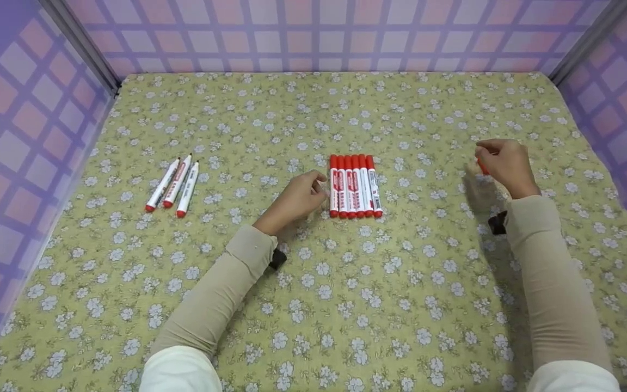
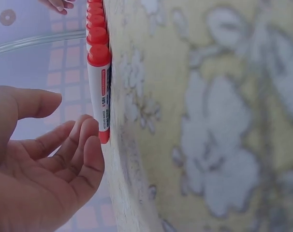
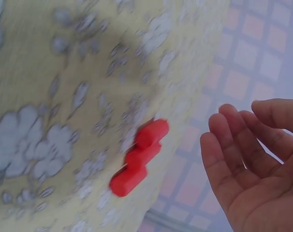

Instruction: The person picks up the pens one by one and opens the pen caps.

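Six white markers with red caps (image 1: 352, 188) lie side by side in a row near the middle of the desk (image 1: 422, 326), their capped ends turned away from you. Your left hand (image 1: 298, 196) is at the left end of that row, its fingers loosely bent around nothing, with a moderate gap between thumb and fingertips; the fingertips come very close to the nearest marker, and you cannot tell whether they touch it. Further left, well apart from the row, three uncapped markers (image 1: 177, 181) lie slanted next to one another, tips pointing away from you and red ends nearer to you. Your right hand (image 1: 506, 160) is on the far right, above three loose red caps (image 3: 142, 153); its fingers curve gently, hold nothing, and leave a fairly narrow space to the thumb. In the right wrist view those caps lie on the cloth in a staggered line, touching or nearly so, apart from your fingers. The cloth (image 1: 270, 337) is yellow-green with pale flowers, and checked panels (image 1: 340, 35) in purple, pink and white stand behind and at both sides.
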The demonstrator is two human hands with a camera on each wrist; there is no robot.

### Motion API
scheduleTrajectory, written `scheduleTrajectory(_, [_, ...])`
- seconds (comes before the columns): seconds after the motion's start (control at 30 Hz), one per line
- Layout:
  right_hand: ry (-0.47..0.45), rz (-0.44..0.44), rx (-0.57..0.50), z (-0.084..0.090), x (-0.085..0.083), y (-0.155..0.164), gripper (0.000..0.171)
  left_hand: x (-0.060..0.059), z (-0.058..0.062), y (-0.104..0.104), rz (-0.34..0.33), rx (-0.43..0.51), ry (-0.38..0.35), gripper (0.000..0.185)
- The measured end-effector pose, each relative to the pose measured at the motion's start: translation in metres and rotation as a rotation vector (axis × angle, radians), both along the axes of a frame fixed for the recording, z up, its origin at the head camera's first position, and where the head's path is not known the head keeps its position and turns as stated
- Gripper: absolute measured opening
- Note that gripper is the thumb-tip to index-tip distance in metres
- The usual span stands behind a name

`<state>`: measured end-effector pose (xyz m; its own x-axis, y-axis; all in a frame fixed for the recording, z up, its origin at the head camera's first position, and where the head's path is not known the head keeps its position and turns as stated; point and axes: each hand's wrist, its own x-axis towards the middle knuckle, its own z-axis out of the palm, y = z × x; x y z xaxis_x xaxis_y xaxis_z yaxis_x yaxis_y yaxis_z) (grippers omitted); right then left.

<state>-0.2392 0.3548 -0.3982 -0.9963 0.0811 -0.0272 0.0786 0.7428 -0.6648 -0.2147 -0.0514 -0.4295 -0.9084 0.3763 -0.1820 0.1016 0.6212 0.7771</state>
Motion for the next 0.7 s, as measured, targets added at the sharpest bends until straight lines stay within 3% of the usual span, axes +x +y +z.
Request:
scheduleTrajectory(0.33, [-0.069, 0.105, -0.017, 0.013, 0.001, -0.030, 0.050, -0.012, -0.001, 0.004, 0.044, 0.028, -0.120, 0.043])
scheduleTrajectory(0.7, [-0.105, 0.241, 0.021, 0.018, -0.002, -0.055, 0.046, -0.020, -0.003, 0.014, 0.051, 0.053, -0.144, 0.041])
